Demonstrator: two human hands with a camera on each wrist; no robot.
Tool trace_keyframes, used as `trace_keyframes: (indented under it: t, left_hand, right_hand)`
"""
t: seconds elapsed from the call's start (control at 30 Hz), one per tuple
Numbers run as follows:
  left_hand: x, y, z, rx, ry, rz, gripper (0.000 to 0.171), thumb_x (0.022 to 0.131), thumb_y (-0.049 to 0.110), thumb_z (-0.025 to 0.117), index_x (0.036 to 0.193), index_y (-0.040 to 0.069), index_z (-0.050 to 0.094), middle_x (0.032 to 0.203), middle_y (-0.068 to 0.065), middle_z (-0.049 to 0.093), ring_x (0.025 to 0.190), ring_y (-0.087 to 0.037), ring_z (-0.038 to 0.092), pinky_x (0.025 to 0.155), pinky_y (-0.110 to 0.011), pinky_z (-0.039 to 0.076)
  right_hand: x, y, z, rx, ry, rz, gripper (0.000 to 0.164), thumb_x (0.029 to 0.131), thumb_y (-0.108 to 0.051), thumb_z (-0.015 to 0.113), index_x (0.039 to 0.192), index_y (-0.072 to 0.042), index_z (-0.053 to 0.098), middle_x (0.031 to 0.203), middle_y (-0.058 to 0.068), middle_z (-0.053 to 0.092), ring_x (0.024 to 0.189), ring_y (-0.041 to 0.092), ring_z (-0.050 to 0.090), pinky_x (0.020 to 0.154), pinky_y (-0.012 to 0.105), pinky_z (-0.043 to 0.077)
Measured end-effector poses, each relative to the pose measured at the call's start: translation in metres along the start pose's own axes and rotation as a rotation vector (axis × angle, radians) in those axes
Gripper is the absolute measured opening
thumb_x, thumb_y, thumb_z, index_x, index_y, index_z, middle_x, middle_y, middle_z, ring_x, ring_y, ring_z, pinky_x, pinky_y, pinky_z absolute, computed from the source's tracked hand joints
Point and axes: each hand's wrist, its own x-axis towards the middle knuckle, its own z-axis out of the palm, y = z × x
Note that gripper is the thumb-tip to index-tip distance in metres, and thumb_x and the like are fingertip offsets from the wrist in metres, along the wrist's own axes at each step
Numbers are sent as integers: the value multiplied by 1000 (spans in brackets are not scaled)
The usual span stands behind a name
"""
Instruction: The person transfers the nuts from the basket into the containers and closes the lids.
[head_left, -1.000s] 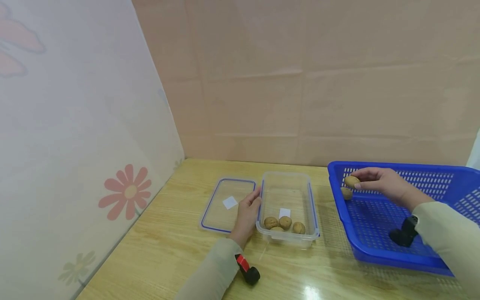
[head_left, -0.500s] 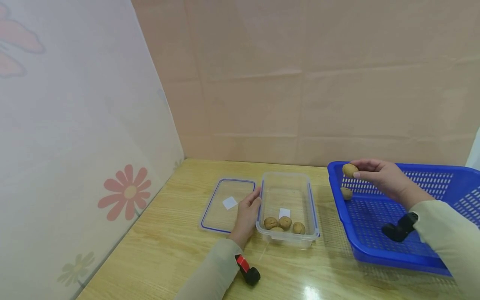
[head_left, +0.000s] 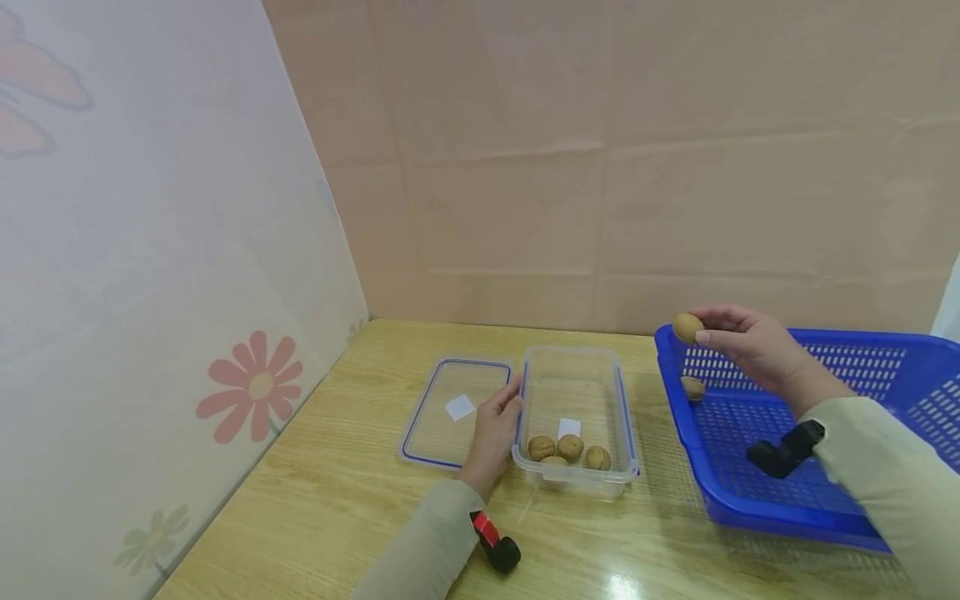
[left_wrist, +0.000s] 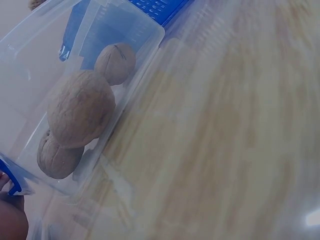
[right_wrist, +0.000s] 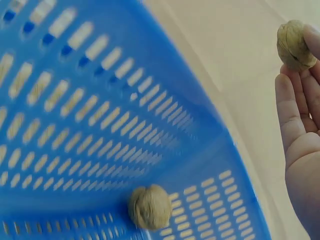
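Note:
Between thumb and fingertips, my right hand [head_left: 757, 350] pinches a walnut [head_left: 687, 327] above the left rim of the blue plastic basket [head_left: 693, 467]. The right wrist view shows that walnut [right_wrist: 294, 45] at the fingertips. Another walnut [right_wrist: 150, 206] lies in the basket's corner. My left hand [head_left: 491, 437] rests against the left side of a clear plastic container [head_left: 628, 417], its fingers extended along the wall. Several walnuts [head_left: 570, 447] sit at the container's near end, beside a small white paper square [head_left: 569, 427].
Left of the container, its clear lid [head_left: 427, 429] with a blue seal lies flat on the wooden table [head_left: 315, 508], partly behind my left hand. A white floral wall [head_left: 187, 250] borders the left side, and a tan covering [head_left: 487, 167] stands at the back.
My right hand has lifted the walnut from inside the basket and moved up and left to the rim. The left hand and container have stayed in place.

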Motion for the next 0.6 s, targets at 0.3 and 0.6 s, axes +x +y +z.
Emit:
trace_keyframes:
  t: [0.3,0.6]
  left_hand:
    - [1,-1,0,-7,4,0,40,93,9,46,132,3,48,137,-12,48,128,-29,42,106,-39,36]
    - [3,-2,0,-18,-5,1,40,93,10,46,133,3,48,137,-12,48,128,-29,42,106,-38,36]
  right_hand:
    - [13,-3,21,63,-36,-13,39,88,14,45,108,-12,67,102,-3,68,92,9,63,80,17,50]
    - [23,-8,38,105,-74,-11,38,88,13,45,107,-11,68,102,-1,68,93,10,63,81,17,51]
